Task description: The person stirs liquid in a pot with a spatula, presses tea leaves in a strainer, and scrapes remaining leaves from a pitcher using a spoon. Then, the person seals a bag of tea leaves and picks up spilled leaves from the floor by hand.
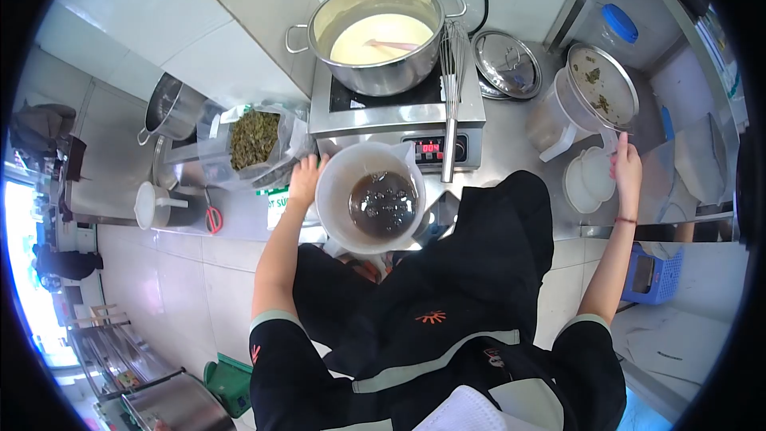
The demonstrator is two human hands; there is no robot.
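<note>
My left hand (pixel 305 180) lies at the counter's front edge, fingers spread, between a clear bag of dried tea leaves (pixel 255 137) and a large white plastic pitcher (pixel 327 215). Dark brown liquid (pixel 383 206) with bubbles fills part of that pitcher; whether my fingers touch its wall I cannot tell. On the right, my right hand (pixel 627 169) is closed around the handle of a round strainer (pixel 613 84). Wet leaves cling to its mesh. The strainer sits over the mouth of a second translucent pitcher (pixel 550 116).
A steel pot (pixel 383 76) of creamy liquid with a stirrer stands on the induction cooker (pixel 319 108). A whisk (pixel 451 112) leans there, near steel lids (pixel 507 64). White lids (pixel 589 179) lie at right. Red-handled scissors (pixel 213 219) and a small white jug (pixel 163 206) are at left.
</note>
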